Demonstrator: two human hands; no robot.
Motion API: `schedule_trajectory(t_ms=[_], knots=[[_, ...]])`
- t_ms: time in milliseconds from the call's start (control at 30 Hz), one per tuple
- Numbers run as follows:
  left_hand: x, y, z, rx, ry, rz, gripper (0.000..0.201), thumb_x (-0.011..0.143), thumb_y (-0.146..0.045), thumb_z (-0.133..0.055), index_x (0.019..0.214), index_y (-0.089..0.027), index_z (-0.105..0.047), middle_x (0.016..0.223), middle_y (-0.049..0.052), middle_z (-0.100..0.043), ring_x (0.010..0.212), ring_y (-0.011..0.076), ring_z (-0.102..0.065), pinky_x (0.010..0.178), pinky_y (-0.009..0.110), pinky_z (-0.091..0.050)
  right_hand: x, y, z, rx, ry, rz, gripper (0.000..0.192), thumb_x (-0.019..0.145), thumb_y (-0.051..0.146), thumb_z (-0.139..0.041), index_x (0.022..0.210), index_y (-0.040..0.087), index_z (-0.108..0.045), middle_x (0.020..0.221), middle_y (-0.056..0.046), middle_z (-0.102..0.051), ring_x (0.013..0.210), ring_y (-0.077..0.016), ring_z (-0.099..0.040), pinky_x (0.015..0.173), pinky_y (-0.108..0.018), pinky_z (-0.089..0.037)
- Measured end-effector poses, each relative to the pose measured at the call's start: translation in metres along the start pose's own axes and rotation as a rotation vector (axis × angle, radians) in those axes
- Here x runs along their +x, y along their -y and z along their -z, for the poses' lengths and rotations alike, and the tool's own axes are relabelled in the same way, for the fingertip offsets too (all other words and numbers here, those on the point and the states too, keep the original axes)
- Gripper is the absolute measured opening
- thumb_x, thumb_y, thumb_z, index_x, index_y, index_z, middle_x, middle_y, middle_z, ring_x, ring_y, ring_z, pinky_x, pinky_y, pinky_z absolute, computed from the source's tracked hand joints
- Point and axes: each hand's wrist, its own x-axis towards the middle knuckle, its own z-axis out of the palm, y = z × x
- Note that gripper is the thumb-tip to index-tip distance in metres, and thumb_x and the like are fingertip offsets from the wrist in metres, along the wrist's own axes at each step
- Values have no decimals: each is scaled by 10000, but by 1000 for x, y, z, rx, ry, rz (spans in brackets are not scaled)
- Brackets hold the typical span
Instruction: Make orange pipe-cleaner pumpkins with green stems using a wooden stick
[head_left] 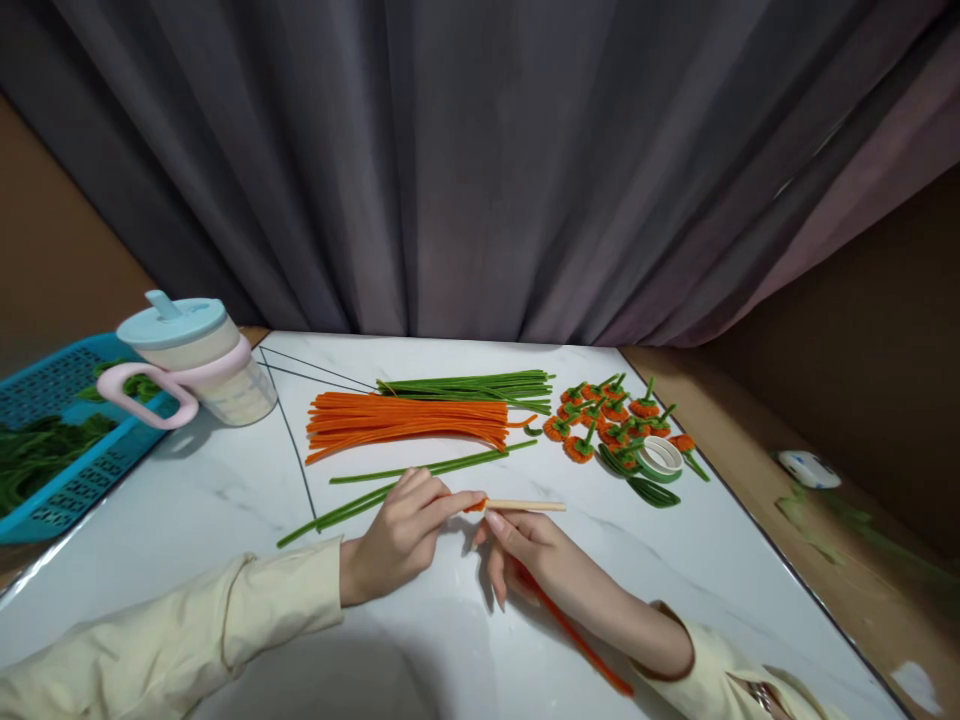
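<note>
A pale wooden stick (536, 506) lies level between my two hands, with an orange pipe cleaner (574, 632) wound around its left end. My left hand (405, 535) pinches that wound end, index finger stretched along it. Just under the stick, my right hand (536, 550) has thumb and fingertips closed on the pipe cleaner beside the coil, other fingers hanging loosely. The pipe cleaner's long tail runs below my right hand toward the lower right. Behind my hands lie a bundle of orange pipe cleaners (409, 420), a green bundle (472, 384) and several loose green pipe cleaners (435, 467).
Finished orange persimmon-like pieces with green stems (615, 412) cluster at the right, near a roll of tape (661, 456) and green pipe cleaner loops (652, 492). A lidded cup (240, 390) and a blue basket (82, 475) stand left. A dark curtain (465, 170) hangs behind the table.
</note>
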Motion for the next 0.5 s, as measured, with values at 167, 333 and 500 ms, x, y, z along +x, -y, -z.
schedule_trajectory(t_ms=[167, 333, 500], knots=[[-1, -1, -4, 90, 46, 24, 372, 858, 8, -339, 1137, -133, -540, 705, 36, -547, 656, 167, -427, 617, 296, -347, -3, -6, -6, -60, 60, -14, 531, 829, 672, -368, 838, 155, -487, 422, 50, -510, 325, -69, -238, 381, -221, -200], [0, -4, -5, 201, 98, -39, 348, 854, 7, -330, 1096, -96, -559, 683, 42, -517, 640, 174, -408, 593, 291, -344, -4, -5, -2, -187, 105, -59, 454, 879, 585, -338, 804, 162, -482, 399, 61, -466, 346, -80, -290, 425, -214, -257], [4, -5, -1, 299, 116, -133, 316, 864, -10, -330, 1028, -112, -580, 651, 28, -499, 614, 169, -402, 572, 292, -318, -9, 4, 8, -444, 111, -39, 340, 954, 356, -277, 767, 170, -491, 440, 42, -466, 409, -105, -424, 507, -225, -351]])
